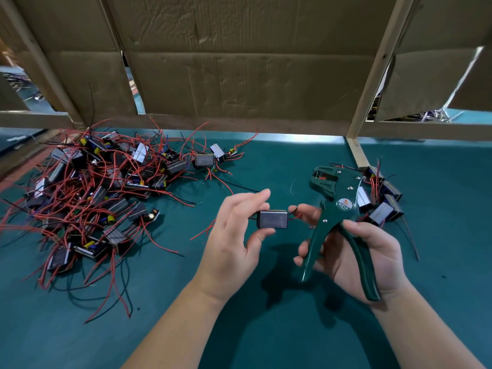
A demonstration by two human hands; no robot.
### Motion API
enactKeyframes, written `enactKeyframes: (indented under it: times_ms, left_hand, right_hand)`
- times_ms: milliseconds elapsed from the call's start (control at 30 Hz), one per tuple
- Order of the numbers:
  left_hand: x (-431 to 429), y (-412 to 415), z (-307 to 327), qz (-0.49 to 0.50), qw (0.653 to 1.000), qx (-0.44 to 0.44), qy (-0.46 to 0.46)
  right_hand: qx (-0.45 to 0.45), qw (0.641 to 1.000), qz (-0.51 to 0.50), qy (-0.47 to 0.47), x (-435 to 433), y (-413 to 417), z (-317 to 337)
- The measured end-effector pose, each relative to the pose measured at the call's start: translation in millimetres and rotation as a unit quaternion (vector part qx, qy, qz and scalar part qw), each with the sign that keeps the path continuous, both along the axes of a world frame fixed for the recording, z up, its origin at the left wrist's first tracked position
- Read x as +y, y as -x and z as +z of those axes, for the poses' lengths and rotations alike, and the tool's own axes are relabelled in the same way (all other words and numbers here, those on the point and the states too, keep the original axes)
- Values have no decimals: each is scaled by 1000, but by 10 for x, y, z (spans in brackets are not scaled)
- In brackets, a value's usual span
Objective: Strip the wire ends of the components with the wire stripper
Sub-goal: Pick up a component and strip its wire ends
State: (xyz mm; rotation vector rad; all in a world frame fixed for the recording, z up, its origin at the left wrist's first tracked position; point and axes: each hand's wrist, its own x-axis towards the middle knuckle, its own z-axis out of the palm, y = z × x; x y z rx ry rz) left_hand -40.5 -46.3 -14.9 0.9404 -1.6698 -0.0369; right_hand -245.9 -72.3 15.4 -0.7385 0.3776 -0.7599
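the wire stripper (340, 217), clamped by its handles in the right hand (367, 251), aims its jaws away from the component (273, 219) pinched in the left hand (234, 235) above the tabletop (292, 328); fed crooked, the short lead (294, 208) could get nicked or slip out. cardboard wall (239, 62) behind, green felt-like surface, big tangled pile (93, 187) left, smaller heap (380, 201) right

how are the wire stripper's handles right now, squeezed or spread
Spread: the wire stripper has its two green handles splayed well apart in the right hand, not squeezed together.
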Motion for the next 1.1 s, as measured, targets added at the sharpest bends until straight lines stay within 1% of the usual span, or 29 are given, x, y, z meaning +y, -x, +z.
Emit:
enactKeyframes:
  times_ms: [167,367,500,567,633,667,767,900,967,1100]
  left_hand:
    - [12,-12,-27,-3,999,28,-32]
    - [8,-28,-24,34,998,40,-34]
    - [23,-18,-12,48,995,64,-53]
    - [31,-31,-4,52,995,59,-59]
    - [43,-48,6,53,994,45,-82]
    - [49,-51,13,52,991,49,-109]
    - [71,-56,31,24,967,120,-223]
    - [65,-118,76,-42,907,248,-337]
    - [54,-163,108,-61,879,281,-381]
    - [56,-254,143,-104,834,332,-429]
  right_hand:
    - [3,1000,4,-1,-7,-6,-2]
    - [7,1000,0,-6,2,-36,8]
    - [11,1000,-6,-9,12,-54,13]
    - [11,1000,-12,-13,11,-63,13]
    - [13,1000,-16,-17,13,-73,10]
    - [16,1000,-16,-18,15,-79,9]
    - [25,999,-9,-18,26,-91,6]
    - [26,1000,5,-14,52,-108,12]
    - [22,1000,12,-15,63,-120,10]
    - [21,999,27,-10,81,-143,14]
